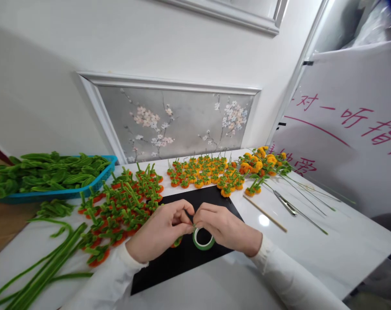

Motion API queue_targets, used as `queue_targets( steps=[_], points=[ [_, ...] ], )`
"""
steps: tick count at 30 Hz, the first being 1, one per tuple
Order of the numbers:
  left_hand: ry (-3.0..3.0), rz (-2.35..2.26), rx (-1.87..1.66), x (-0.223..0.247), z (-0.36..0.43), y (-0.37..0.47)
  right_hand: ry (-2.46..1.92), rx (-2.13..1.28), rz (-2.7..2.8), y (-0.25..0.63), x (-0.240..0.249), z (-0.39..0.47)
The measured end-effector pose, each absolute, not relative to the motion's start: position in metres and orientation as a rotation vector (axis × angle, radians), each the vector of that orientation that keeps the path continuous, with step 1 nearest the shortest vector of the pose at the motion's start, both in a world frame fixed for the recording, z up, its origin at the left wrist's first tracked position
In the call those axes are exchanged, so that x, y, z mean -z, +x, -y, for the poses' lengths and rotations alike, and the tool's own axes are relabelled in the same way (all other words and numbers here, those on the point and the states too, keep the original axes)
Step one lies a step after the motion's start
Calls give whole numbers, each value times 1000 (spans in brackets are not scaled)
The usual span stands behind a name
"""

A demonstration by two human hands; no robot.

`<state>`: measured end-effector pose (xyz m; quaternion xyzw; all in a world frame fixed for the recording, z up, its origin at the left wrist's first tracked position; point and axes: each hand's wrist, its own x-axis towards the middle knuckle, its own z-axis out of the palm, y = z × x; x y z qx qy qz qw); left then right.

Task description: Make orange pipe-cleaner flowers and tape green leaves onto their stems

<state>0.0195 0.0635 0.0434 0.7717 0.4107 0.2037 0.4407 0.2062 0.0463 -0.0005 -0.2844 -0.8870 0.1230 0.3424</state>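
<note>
My left hand [169, 221] and my right hand [223, 226] meet above a black mat [166, 267], thumbs and fingers pinched close together. What lies between the fingertips is tiny and mostly covered; a bit of green shows there. Right under the fingertips is a roll of green tape [203, 246], partly overlapped by my right hand. A small green and orange fuzzy piece [176, 243] sits beside my left thumb, largely hidden. To the left of my left hand stand several orange flower heads with green fuzzy stems [124, 206].
A blue basket [113, 165] holds green fuzzy leaves [59, 172]. Long green fuzzy strips [49, 267] lie front left. Yellow-orange flower heads [204, 170] stand behind the mat, with finished-looking sprigs [263, 161] to their right. A wooden stick [264, 213] and pliers [285, 203] lie at right.
</note>
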Motion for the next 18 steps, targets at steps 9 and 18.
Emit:
queue_targets(
  steps=[9,18],
  points=[
    [1976,-1011,-508,-40,-63,23,-788,-175,2400,208,8,-52],
    [1672,-1003,-462,-34,-72,19,-892,-316,2296,215,-3,-54]
  ],
)
